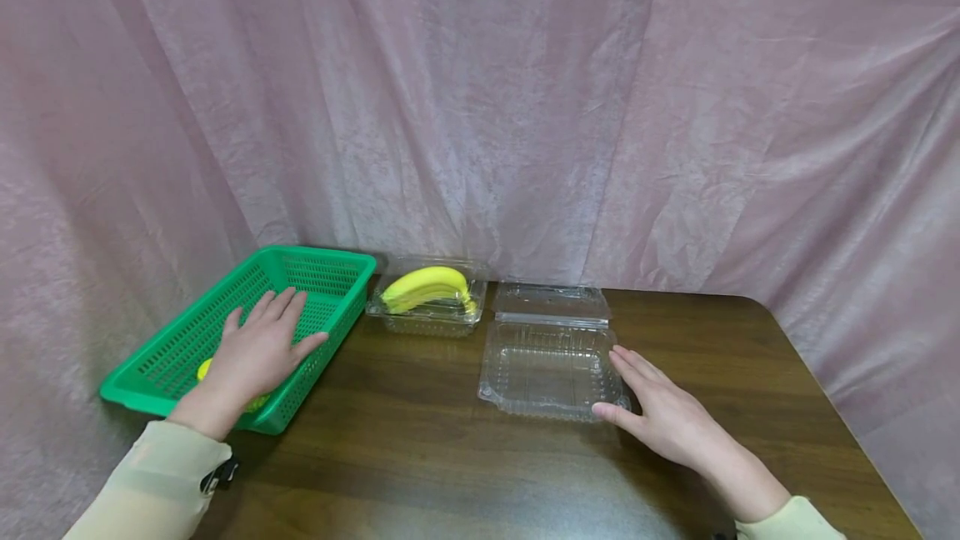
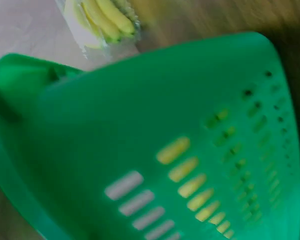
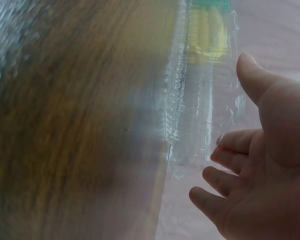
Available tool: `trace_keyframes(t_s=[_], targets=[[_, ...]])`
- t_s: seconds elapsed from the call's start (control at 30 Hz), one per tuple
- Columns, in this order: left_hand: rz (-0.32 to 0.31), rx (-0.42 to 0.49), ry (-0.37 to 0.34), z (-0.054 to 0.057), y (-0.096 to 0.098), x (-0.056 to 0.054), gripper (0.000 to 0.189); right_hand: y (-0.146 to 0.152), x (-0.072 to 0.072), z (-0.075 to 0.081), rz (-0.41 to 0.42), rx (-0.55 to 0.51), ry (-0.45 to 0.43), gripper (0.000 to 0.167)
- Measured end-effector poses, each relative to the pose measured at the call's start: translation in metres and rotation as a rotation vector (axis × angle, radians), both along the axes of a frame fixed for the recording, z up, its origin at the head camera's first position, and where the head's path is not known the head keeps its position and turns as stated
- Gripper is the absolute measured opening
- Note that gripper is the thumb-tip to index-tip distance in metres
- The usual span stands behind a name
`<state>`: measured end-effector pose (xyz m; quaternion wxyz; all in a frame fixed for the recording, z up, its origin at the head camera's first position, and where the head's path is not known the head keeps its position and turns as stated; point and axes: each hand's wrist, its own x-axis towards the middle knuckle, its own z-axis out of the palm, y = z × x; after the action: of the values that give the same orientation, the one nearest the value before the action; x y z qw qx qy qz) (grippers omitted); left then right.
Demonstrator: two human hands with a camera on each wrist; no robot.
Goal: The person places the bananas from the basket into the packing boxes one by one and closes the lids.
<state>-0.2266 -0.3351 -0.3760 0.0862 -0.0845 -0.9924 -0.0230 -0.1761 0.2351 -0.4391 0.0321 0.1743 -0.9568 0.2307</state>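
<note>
My left hand [image 1: 258,344] is over the green plastic basket [image 1: 322,252], palm down with the fingers spread and the thumb out to the right. Beneath its wrist lies a yellow thing [image 1: 204,369], mostly hidden; in the left wrist view, yellow shows through the slots of the basket wall [image 2: 140,100]. At the right edge of a clear plastic clamshell box [image 1: 551,377] is my right hand [image 1: 663,411], fingers straight and thumb apart, near the front corner. That box lies with its lid [image 1: 553,302] folded back, and nothing shows inside. In the right wrist view the hand [image 3: 269,145] holds nothing.
Bananas [image 1: 427,283] sit in a second clear box [image 1: 427,327] at the back, between the basket and the unfolded box. A pink curtain [image 1: 525,107] hangs behind the brown wooden table [image 1: 390,457]. The table's right edge slopes down past my right hand.
</note>
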Motion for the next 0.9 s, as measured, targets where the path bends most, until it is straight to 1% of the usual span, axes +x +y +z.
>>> trace_keyframes(t_s=[0.17,0.33,0.5,0.7,0.9], targets=[[0.006,0.046,-0.061,-0.004,-0.013,0.000,0.094,0.000,-0.002,0.001,-0.001,0.003,-0.003,0.093],[0.009,0.062,-0.085,-0.004,-0.022,0.003,0.094,0.000,-0.002,0.000,0.000,-0.002,-0.001,0.092],[0.022,0.051,-0.084,-0.002,-0.033,0.005,0.093,0.000,-0.002,-0.001,0.001,-0.007,0.001,0.093],[0.047,0.040,-0.129,-0.006,-0.048,0.006,0.095,0.000,-0.001,-0.002,-0.001,-0.011,-0.001,0.094],[0.055,0.012,-0.169,-0.010,-0.055,0.010,0.097,0.001,-0.001,-0.003,-0.001,-0.010,0.002,0.094]])
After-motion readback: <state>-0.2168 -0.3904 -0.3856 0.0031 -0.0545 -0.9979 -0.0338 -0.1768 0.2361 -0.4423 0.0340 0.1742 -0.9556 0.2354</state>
